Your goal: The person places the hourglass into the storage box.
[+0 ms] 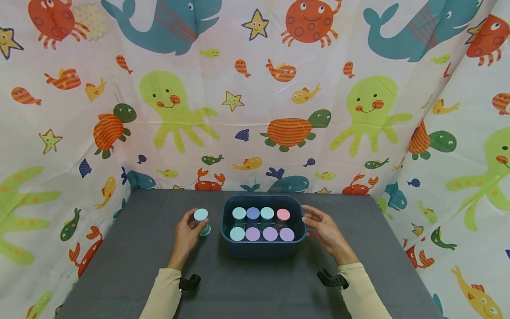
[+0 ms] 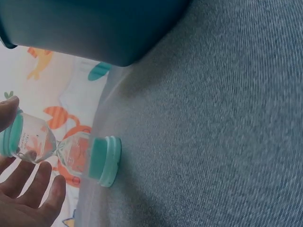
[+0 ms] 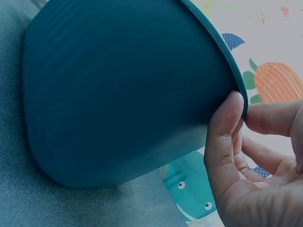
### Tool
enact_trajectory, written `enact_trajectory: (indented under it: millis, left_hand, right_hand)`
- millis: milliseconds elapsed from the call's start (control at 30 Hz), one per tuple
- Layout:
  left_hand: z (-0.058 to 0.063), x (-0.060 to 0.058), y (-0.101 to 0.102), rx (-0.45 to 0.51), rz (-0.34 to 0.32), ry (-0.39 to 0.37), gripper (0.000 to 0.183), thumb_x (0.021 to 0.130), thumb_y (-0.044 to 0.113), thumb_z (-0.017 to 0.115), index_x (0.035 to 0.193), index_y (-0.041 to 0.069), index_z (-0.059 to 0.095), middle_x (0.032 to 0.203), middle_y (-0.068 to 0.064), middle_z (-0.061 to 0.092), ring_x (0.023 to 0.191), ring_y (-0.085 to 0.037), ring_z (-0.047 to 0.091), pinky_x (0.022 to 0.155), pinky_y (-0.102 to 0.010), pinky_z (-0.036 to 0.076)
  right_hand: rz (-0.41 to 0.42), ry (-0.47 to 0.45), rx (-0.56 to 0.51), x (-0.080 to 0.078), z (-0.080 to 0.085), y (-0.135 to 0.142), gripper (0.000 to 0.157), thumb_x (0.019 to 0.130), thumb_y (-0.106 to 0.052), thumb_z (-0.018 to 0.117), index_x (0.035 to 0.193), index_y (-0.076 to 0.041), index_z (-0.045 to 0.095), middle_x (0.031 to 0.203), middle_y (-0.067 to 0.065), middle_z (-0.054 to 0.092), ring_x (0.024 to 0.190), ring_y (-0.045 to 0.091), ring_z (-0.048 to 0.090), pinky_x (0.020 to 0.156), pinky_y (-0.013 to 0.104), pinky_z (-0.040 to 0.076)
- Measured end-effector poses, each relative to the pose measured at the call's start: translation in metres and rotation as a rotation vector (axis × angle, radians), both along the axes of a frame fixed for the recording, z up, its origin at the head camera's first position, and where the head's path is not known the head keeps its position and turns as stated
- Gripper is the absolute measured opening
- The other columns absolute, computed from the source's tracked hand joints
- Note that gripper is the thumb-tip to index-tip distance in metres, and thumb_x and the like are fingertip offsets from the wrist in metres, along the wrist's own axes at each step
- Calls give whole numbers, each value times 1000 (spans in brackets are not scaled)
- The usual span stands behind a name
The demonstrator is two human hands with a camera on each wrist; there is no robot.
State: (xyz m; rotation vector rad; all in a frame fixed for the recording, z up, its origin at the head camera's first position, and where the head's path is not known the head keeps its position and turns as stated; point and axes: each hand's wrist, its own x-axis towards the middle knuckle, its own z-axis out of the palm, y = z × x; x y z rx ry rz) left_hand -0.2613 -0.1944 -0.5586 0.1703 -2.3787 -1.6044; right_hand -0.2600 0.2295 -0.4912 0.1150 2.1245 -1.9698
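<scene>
My left hand grips a sand timer by its upper mint cap, thumb on one side and fingers on the other. In the left wrist view, the timer's clear waisted glass has small print, and its lower mint cap is right at the cloth. My right hand pinches the right rim of a dark blue bin, thumb outside on the wall. Inside the bin stand several timers in two rows, among them a pink-capped timer, a blue-capped timer and a purple-capped timer.
A grey cloth covers the table. Behind it and along both sides hangs a white curtain printed with sea animals. Each wrist wears a black strap with a small camera, such as the left wrist camera.
</scene>
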Motion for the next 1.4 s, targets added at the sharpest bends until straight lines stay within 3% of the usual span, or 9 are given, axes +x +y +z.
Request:
enact_trajectory:
  millis: [267, 500, 700, 1000, 1400]
  left_hand:
    - [1, 0, -3, -14, -21, -23, 58, 86, 26, 76, 134, 6, 53, 132, -20, 59, 117, -36, 61, 100, -51, 50]
    - [3, 1, -2, -29, -9, -23, 57, 86, 26, 77, 133, 5, 53, 127, -22, 61, 108, -38, 65, 96, -52, 52]
    - [9, 2, -2, -32, -2, -9, 57, 87, 26, 76, 134, 4, 52, 127, -21, 60, 112, -36, 64, 94, -50, 53]
    - [22, 6, -1, -33, 4, 30, 60, 86, 34, 75, 134, 6, 53, 126, -18, 60, 114, -32, 62, 93, -48, 54]
    - [53, 10, 7, 15, -27, 69, 60, 87, 25, 76, 137, 4, 50, 129, -20, 58, 117, -35, 60, 98, -48, 52]
  right_hand:
    - [6, -1, 10, 1, 2, -1, 46, 100, -14, 56, 145, -14, 45, 104, 2, 58, 86, 17, 60, 73, 30, 56]
    - [8, 5, 21, 2, 2, -1, 48, 100, -16, 57, 146, -14, 45, 106, 5, 58, 86, 18, 60, 73, 30, 56]
    - [7, 4, 20, 2, 2, 1, 47, 100, -15, 56, 146, -14, 45, 105, 3, 58, 85, 18, 60, 72, 30, 55]
    - [7, -1, 3, 1, 2, -2, 47, 100, -14, 55, 146, -13, 44, 105, 2, 58, 84, 17, 61, 71, 31, 56]
    - [8, -3, -11, 0, 3, -1, 47, 99, -14, 56, 145, -13, 45, 103, 1, 59, 82, 15, 61, 70, 30, 56]
